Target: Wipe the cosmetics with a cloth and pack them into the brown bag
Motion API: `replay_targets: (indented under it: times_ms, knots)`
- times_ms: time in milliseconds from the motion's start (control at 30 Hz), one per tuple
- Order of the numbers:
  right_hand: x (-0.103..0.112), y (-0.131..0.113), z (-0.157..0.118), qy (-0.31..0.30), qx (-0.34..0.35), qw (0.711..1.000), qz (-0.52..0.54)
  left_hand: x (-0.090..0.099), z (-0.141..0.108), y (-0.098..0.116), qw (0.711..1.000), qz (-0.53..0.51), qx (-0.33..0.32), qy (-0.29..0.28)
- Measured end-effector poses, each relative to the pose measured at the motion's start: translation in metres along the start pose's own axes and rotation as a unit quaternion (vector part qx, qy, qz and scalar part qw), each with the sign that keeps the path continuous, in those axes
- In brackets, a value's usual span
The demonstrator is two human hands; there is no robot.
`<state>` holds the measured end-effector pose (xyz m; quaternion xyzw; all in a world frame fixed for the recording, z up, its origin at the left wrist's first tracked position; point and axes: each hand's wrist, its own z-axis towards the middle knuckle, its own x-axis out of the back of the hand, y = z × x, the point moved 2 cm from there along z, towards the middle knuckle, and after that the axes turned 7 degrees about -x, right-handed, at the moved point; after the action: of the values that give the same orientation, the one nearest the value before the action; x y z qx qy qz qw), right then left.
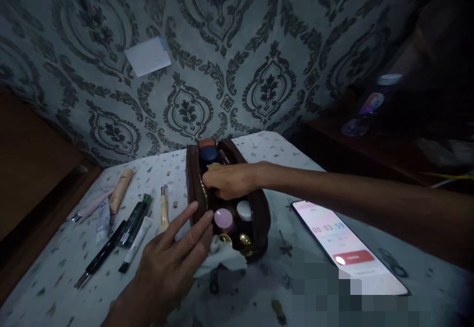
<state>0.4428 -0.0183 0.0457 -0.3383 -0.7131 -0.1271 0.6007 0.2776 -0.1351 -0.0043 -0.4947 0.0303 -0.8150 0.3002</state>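
Note:
A dark brown zip-up makeup bag (262,213) stands unzipped on the bed-like patterned surface. My right hand (231,181) reaches into it from the right, fingers curled down inside; a bit of something yellowish shows by the fingertips, but what they grip is hidden. My left hand (181,248) has its fingers stretched out against the bag's near left edge, with a crumpled white tissue (225,260) beside the palm. Inside the bag are a pink-lidded container (224,218), a white-lidded one (244,210), gold-coloured caps (245,239) and a dark blue item (209,154).
Left of the bag lie a beige tube (121,190), a green tube (135,221), a black pen-like item (101,253), a white tube (137,243) and a small yellowish tube (164,208). A lit phone (344,248) lies right. A bottle (374,104) stands on a dark shelf behind.

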Motion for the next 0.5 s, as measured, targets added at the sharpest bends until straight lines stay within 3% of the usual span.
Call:
replay_targets:
  times_ms: [367,500]
  knots:
    - [0.01,0.008,0.002,0.057,-0.007,0.998,0.038,0.001,-0.002,-0.003,1.0,-0.002,-0.011,0.008]
    - [0.012,-0.001,0.005,0.01,-0.035,0.999,-0.008,0.001,-0.002,-0.003,1.0,0.009,-0.013,0.015]
